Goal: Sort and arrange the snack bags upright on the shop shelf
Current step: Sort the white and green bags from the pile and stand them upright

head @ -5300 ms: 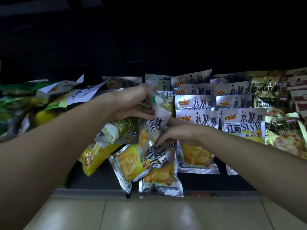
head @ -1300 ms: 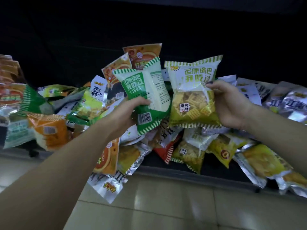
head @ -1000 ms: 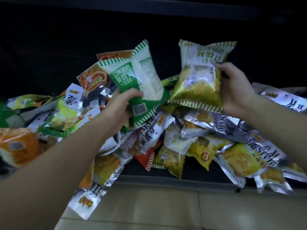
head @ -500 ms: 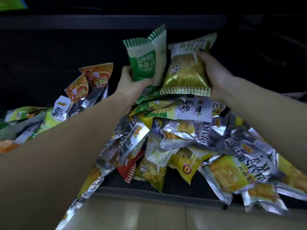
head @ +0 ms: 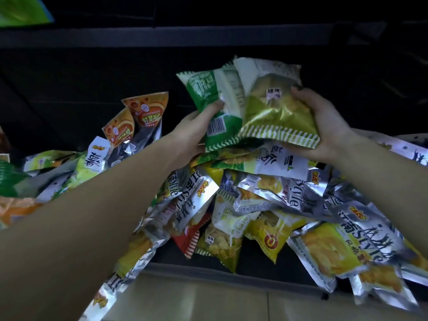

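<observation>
— Where are the two bags in hand?

— Raised above the heap, side by side and touching. The green snack bag [head: 209, 105] is in the left hand [head: 192, 133], the yellow-green snack bag [head: 275, 112] in the right hand [head: 328, 126]. The yellow-green one overlaps the green one's right edge.

— And the fingers?

— On the left, the thumb is clamped across the green bag's front, with the rest curled behind it. On the right, the fingers wrap over the yellow-green bag's right side and its striped bottom seam. Both bags lean back, tops toward the dark rear of the shelf.

— What lies under them?

— A loose pile of snack bags [head: 266, 205] spilling toward the shelf's front edge [head: 208, 272]: silver foil packs printed "Style", yellow packs, and a white-labelled bag just beneath the held pair. None of these stands upright.

— Anything to the side?

— Two orange bags [head: 143, 112] left of the left forearm, standing tilted, and beyond them more green and orange packs lying flat. Pale floor tiles [head: 208, 300] show below the shelf.
</observation>
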### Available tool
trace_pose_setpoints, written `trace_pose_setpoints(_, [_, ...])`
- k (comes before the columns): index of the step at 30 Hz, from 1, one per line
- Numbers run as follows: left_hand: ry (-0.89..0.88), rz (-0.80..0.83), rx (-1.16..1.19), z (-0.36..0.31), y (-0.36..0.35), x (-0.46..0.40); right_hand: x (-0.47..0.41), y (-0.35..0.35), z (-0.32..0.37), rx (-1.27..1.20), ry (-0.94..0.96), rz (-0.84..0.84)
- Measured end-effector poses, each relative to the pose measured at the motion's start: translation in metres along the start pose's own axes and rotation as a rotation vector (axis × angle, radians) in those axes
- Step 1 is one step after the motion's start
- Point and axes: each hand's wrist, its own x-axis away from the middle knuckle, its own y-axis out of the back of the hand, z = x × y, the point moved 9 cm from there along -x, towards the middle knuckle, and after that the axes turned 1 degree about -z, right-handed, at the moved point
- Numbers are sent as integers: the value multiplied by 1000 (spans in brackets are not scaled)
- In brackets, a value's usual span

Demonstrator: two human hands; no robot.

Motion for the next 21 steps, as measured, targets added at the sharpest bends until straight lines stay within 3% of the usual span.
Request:
trace_pose_setpoints(6, [81, 280, -162, 18, -40, 10, 6, -24, -2, 220, -78, 136])
trace_pose_setpoints(10, [56, 371, -68, 6, -61, 10, 3, -23, 5, 164, -116, 159])
trace_pose_setpoints(14, [-13, 193, 4, -21, -57, 2, 2, -12, 14, -13, -74, 135])
trace_pose_setpoints(17, [14, 152, -66, -18, -52, -7, 5, 1, 19, -104, -22, 91])
trace_pose_setpoints(19, [-35, 89, -234, -15, -47, -8, 8, 13, 21, -115, 18, 61])
trace_pose_setpoints(21, [-173, 28, -553, -18, -47, 1, 12, 31, 22, -136, 46, 21])
